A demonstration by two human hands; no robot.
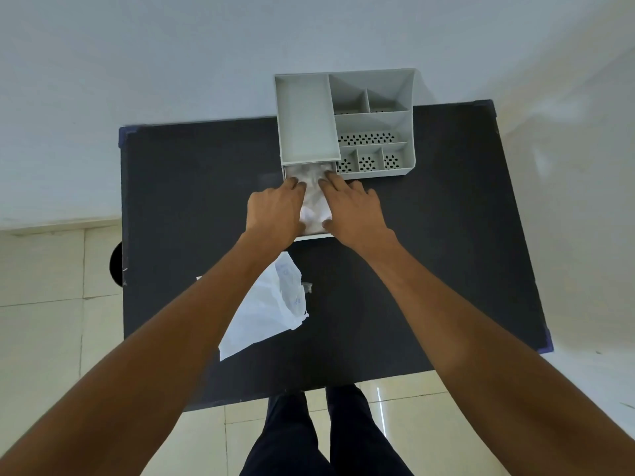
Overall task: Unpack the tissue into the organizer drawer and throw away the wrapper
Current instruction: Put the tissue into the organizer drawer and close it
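Note:
A grey organizer (pixel 374 97) stands at the far edge of the black table (pixel 192 187). Its drawer (pixel 311 236) is pulled out toward me and holds white tissue (pixel 314 204). My left hand (pixel 275 214) and my right hand (pixel 354 207) lie palm down on the tissue, one on each side, fingers pointing into the drawer. Most of the tissue is hidden under them. The empty white plastic wrapper (pixel 268 310) lies crumpled on the table nearer to me, partly under my left forearm.
The organizer's top has several open compartments, some with perforated floors (pixel 369 139). A dark round object (pixel 117 266) shows beside the table's left edge. Pale wall lies behind and tiled floor (pixel 44 304) around; my legs are below the near edge.

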